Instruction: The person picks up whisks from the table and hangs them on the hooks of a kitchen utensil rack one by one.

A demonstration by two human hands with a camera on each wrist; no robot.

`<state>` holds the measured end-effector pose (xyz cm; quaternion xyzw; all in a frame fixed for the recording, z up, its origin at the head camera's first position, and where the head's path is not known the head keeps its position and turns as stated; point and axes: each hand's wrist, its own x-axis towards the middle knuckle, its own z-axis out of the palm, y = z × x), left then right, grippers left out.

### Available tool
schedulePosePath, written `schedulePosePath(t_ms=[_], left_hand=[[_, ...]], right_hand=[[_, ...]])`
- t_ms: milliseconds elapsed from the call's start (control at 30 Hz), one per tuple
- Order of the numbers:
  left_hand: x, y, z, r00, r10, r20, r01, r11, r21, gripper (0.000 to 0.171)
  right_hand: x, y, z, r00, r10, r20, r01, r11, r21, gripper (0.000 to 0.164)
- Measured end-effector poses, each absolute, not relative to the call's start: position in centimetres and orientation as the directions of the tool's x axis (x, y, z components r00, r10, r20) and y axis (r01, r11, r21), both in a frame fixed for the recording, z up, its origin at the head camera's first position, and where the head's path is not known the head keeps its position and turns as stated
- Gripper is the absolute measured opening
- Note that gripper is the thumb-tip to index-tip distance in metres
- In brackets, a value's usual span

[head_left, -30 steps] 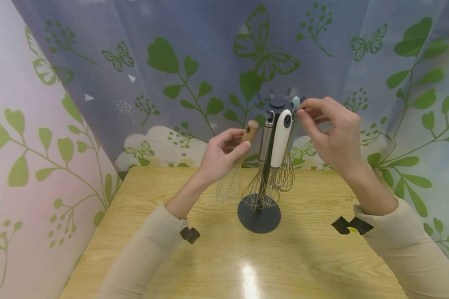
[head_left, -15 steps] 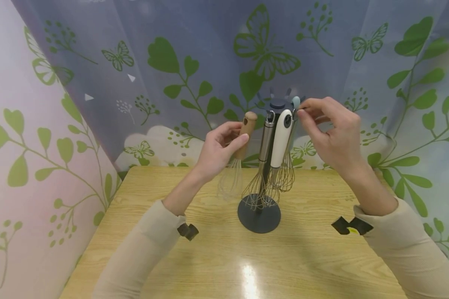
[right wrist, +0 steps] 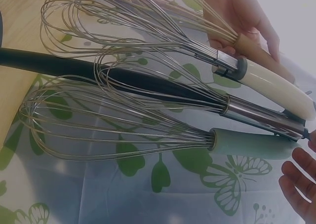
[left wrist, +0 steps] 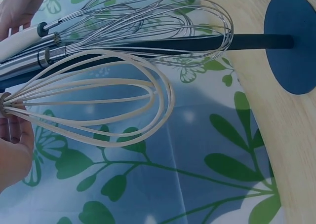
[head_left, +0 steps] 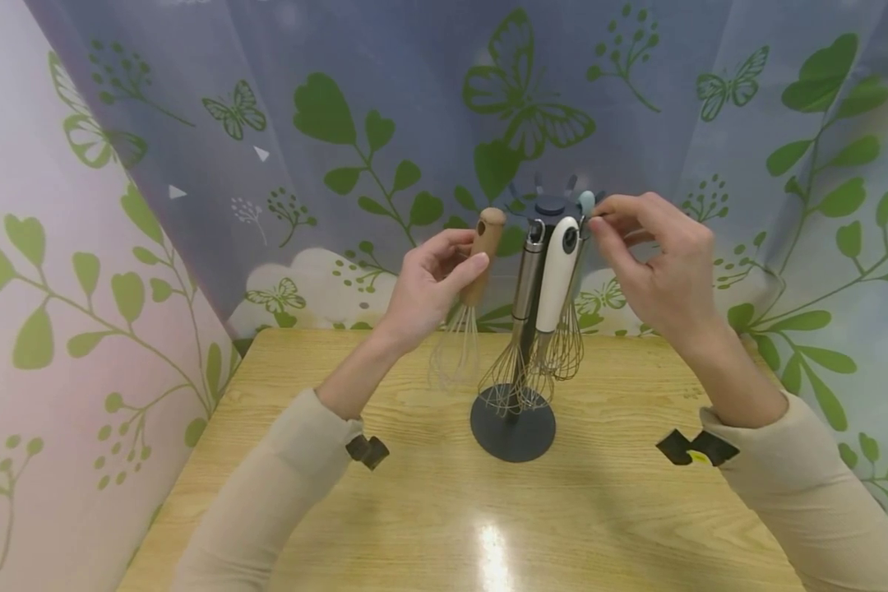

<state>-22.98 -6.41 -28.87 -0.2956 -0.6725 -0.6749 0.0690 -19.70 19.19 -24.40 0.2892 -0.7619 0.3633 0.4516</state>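
Observation:
In the head view my left hand [head_left: 431, 279] grips a balloon whisk by its wooden handle [head_left: 484, 255]. It holds the whisk upright, just left of a dark whisk stand [head_left: 514, 440]; its pale wires [left wrist: 123, 118] show in the left wrist view. My right hand [head_left: 662, 263] pinches at a hook on the stand's top with thumb and index finger; the exact spot is partly hidden. From the stand hang a white-handled whisk [head_left: 557, 284], a steel-handled whisk [head_left: 527, 279] and a mint-handled whisk [right wrist: 252, 143]. Another steel-handled whisk [right wrist: 259, 119] hangs beside the mint one.
The stand's round base rests on a light wooden table [head_left: 385, 510]. Behind it hangs a blue curtain [head_left: 414, 74] printed with leaves and butterflies. A pale patterned wall [head_left: 67, 271] rises on the left.
My left hand has drawn slightly left and up in the head view with the wooden-handled whisk, away from the stand. The right hand stays put at the stand's top.

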Motion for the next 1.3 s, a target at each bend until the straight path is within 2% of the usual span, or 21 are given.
schedulePosePath(t_ms=[567, 1300], left_hand=[[-23.1, -6.4, -27.8, -0.793, 0.322, 0.516, 0.508, -0.116, 0.853, 0.034], [-23.7, -6.3, -26.9, -0.807, 0.329, 0.491, 0.478, -0.124, 0.87, 0.034]], right_hand=[[-19.8, 19.2, -24.3, -0.426, -0.122, 0.896, -0.77, 0.57, -0.288, 0.008], [-19.8, 18.9, -24.3, -0.415, -0.129, 0.901, -0.775, 0.569, -0.276, 0.007]])
